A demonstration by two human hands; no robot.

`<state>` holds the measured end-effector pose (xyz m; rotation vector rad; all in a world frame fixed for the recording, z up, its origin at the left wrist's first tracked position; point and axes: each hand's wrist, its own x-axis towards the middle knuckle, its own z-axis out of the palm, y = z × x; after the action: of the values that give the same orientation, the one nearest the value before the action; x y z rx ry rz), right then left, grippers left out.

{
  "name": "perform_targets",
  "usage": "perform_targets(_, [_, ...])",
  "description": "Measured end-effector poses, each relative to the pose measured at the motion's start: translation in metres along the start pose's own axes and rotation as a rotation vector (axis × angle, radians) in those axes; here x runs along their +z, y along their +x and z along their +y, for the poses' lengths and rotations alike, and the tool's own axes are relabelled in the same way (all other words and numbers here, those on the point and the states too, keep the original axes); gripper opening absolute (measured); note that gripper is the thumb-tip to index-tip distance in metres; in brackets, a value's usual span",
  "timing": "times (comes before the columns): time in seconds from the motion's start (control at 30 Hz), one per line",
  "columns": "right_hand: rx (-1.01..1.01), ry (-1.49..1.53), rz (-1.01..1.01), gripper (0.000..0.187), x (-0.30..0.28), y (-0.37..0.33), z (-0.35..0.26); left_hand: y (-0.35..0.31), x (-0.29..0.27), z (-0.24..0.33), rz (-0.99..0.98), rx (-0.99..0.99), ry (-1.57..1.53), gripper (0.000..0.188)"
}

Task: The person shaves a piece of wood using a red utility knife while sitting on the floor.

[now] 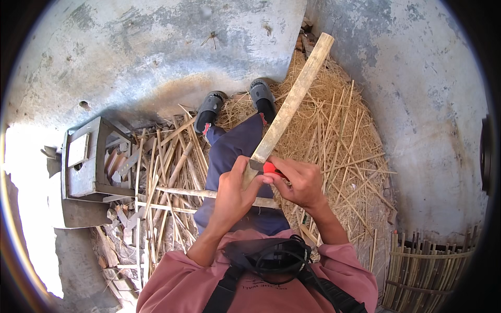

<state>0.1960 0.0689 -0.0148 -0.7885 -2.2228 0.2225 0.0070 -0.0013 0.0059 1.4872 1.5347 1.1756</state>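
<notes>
A long, flat wooden strip (pixel 295 101) slants from my hands up towards the far wall. My left hand (pixel 235 190) is closed round its near end. In my right hand (pixel 301 182) is a red-handled knife (pixel 270 169), gripped in bent fingers. Its dark, short blade lies against the strip, close to my left thumb and fingertips. The two hands nearly touch over my lap. Part of the handle is hidden by my right fingers.
Bamboo sticks (pixel 175 156) and straw (pixel 339 135) litter the floor. A pole (pixel 190 192) crosses by my legs. To the left stands a weathered wooden box (pixel 86 159); at lower right, a slatted bamboo basket (pixel 425 271). Grey walls (pixel 417 78) rise close by.
</notes>
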Motion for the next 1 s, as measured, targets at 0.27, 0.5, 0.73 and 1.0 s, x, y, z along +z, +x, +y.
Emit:
perform_targets(0.27, [0.04, 0.027, 0.093, 0.034, 0.006, -0.001, -0.008, -0.005, 0.019, -0.023, 0.046, -0.015, -0.11, 0.039])
perform_targets(0.5, [0.092, 0.082, 0.006, 0.035, -0.008, 0.008, -0.002, 0.002, 0.006, -0.003, 0.055, -0.065, 0.02, 0.045])
perform_targets(0.73, [0.007, 0.111, -0.011, 0.033, -0.01, 0.009, 0.007, 0.001, 0.0, -0.004, 0.04, -0.035, 0.054, 0.043])
perform_targets(1.0, [-0.056, 0.127, -0.078, 0.033, -0.012, 0.009, 0.011, 0.002, -0.002, -0.01, -0.027, 0.065, -0.062, 0.038])
